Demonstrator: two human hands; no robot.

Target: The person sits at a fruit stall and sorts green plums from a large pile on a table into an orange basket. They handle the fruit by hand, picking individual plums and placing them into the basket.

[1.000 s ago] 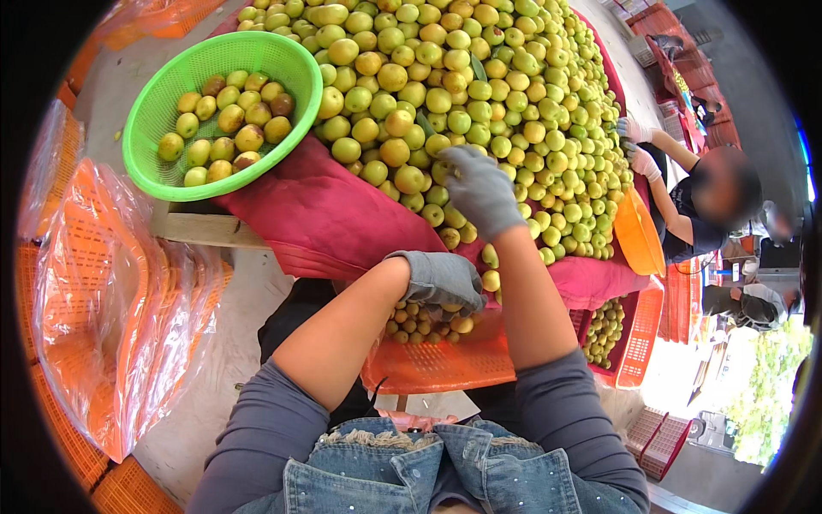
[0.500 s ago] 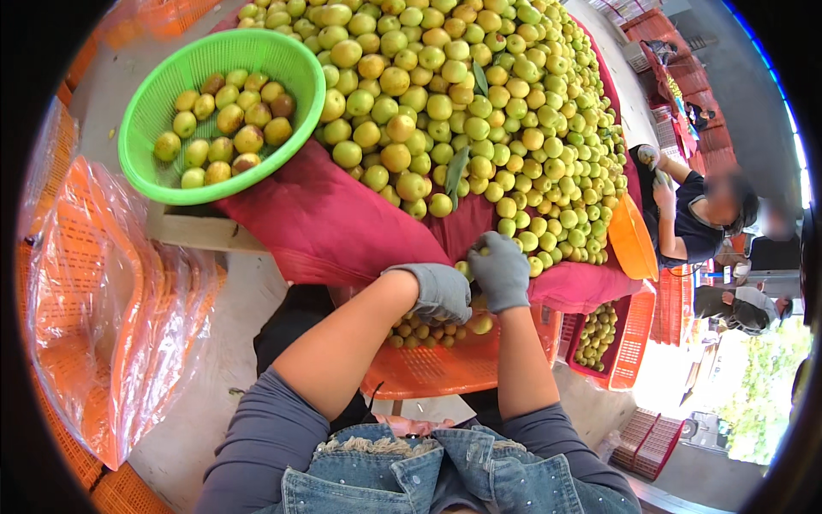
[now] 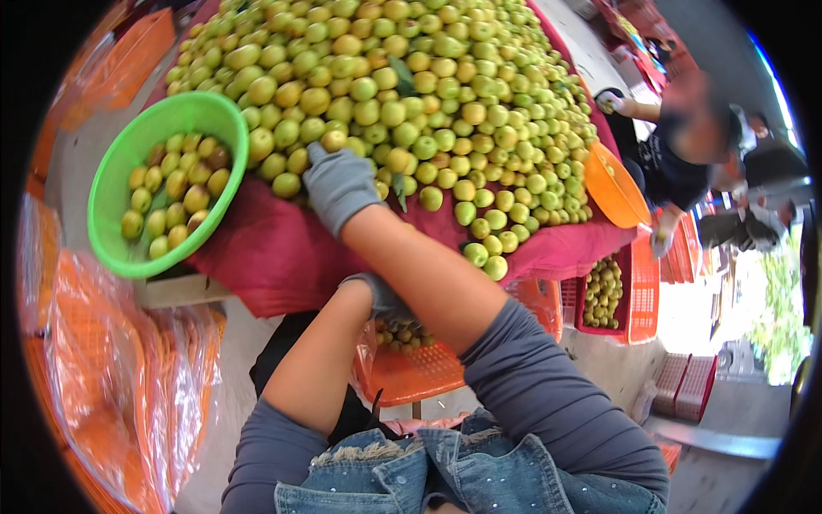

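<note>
Green plastic basin sat at the left edge of the tabletop, partly filled with yellow-green fruit, some blotched brown. Judged: sorting of this kind goes best with one fruit taken at a time from the near edge of the heap, so neighbours do not roll off the red cloth.

Left hand, grey-gloved, was below the tabletop edge over the orange crate holding a few small fruit; the right forearm crossed over it, so I could not tell how far it was open or whether it held anything.

Right hand, also grey-gloved, reached onto the fruit heap, palm down, fingers loosely curled and touching fruit at the heap's near edge. No closed hold could be made out.

Farther right, an orange bowl and another person at the far side.
</note>
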